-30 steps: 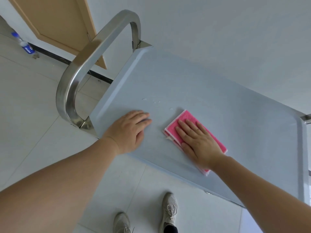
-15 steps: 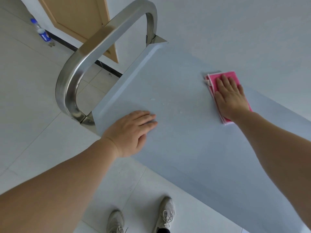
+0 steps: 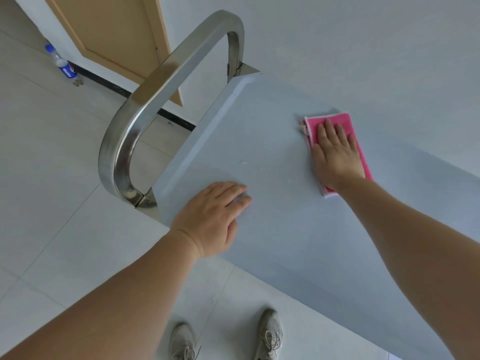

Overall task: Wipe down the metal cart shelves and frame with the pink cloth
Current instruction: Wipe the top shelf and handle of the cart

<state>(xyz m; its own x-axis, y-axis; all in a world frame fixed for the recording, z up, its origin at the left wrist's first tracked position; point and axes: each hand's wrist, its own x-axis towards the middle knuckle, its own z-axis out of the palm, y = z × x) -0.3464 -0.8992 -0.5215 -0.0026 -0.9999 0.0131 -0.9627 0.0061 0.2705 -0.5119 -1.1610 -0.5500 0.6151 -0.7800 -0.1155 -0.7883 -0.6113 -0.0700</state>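
1. My right hand (image 3: 336,154) lies flat on the pink cloth (image 3: 348,126), fingers (image 3: 330,131) straight and spread, released rather than curled, pressing the cloth onto the top shelf (image 3: 298,242) of the metal cart.
2. The cloth sits toward the far side of that shelf, well apart from my left hand. It is folded into a long rectangle; a pale edge trim shows along its left side and at the near corner below my wrist.
3. My left hand (image 3: 211,216) rests palm down on the shelf near its near-left corner, fingers relaxed and together, grasping nothing.
4. The shelf is a flat, matte, pale grey-blue sheet with a raised lip along its left edge. A few small whitish specks (image 3: 255,166) lie on it between my two hands.
5. At the left end stands the cart's handle (image 3: 166,100), a broad band of polished steel bent into a rounded arch, glossy and reflective, fixed at both left corners of the shelf.
6. Beyond the handle is a tan wooden door (image 3: 117,29), with a dark strip along the floor at its foot.
7. A clear plastic bottle (image 3: 61,62) with a blue cap and blue label stands on the floor by the door.
8. The floor (image 3: 52,178) is large pale tiles with thin joints. My two grey laced shoes (image 3: 270,333) show below the shelf's near edge.
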